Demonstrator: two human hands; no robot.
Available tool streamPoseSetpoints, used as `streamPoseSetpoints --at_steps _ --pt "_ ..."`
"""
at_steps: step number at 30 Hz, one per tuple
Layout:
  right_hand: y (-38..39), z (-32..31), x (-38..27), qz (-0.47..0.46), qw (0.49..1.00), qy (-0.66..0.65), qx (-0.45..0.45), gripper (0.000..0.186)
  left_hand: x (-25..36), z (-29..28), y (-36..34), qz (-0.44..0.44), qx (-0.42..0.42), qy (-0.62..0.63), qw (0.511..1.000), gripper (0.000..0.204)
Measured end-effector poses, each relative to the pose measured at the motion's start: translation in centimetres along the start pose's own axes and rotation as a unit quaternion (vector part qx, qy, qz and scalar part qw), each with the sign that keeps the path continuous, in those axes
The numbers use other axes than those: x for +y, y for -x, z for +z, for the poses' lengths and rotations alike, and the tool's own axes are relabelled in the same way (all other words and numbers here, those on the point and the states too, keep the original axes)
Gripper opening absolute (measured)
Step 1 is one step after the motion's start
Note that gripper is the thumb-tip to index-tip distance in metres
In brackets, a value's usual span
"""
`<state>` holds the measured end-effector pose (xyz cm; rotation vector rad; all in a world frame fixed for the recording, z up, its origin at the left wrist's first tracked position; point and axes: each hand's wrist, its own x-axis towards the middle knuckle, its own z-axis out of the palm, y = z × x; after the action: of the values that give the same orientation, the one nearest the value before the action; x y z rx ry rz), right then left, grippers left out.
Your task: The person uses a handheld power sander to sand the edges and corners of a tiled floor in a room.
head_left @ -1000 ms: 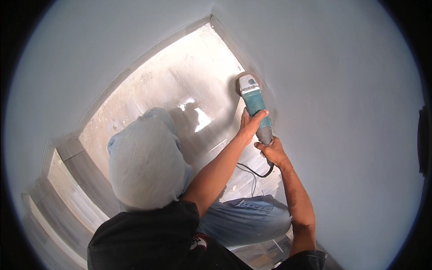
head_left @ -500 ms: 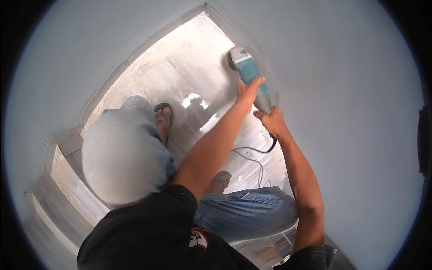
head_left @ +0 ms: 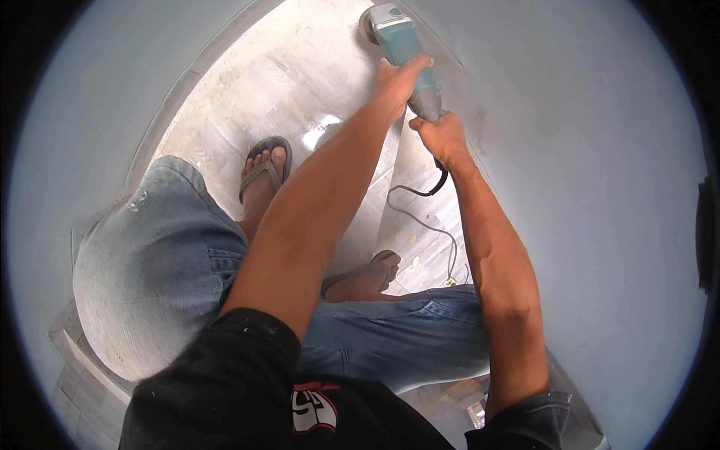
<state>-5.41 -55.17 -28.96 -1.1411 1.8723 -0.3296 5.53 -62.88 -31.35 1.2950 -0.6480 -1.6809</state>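
Both hands on grinder, tool runs straight away from person toward far wall base

Near: right hand (head_left: pixel 442 139) wrapped round the rear grip, cord (head_left: pixel 427 217) trailing back; farther: left hand (head_left: pixel 401 75) clasped on teal body of angle grinder (head_left: pixel 397 41), long axis near-to-far, disc head farthest, at the wall (head_left: pixel 570 150) where it meets the floor (head_left: pixel 300 75); right hand nearer

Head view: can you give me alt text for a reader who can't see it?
Both hands hold a teal angle grinder against a pale wall: the left hand on its body, the right hand at the rear by the black cord. Below are jeans-clad legs and sandalled feet on a dusty tiled floor.
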Motion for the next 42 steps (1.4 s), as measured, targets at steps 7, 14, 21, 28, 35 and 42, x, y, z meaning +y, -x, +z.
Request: streamPoseSetpoints --at_steps 7,14,21,28,35,42 --pt "0.4 0.1 -1.3 0.011 1.000 -0.004 0.010 0.048 1.3 0.5 0.1 0.006 0.002 -0.022 1.000 0.070" --pt "1.0 0.7 -1.7 0.022 1.000 0.004 0.021 0.047 0.6 -0.3 -0.1 -0.007 0.023 -0.007 1.000 0.067" --pt "0.8 0.8 -1.9 0.029 0.999 -0.016 0.027 0.046 1.0 -0.2 -0.3 -0.009 0.005 0.005 1.000 0.077" --pt "0.7 0.9 -3.0 0.026 0.999 -0.033 0.025 0.044 0.9 -1.1 -2.0 -0.003 0.004 0.005 1.000 0.091" --pt "0.8 0.9 -3.7 0.034 0.998 -0.041 0.017 0.047 1.9 -0.7 -1.2 0.006 0.032 0.005 0.999 0.055" --pt "0.7 1.0 -3.9 0.024 0.998 -0.045 0.024 0.047 2.2 -1.4 -1.9 0.011 -0.016 0.006 1.000 0.085"
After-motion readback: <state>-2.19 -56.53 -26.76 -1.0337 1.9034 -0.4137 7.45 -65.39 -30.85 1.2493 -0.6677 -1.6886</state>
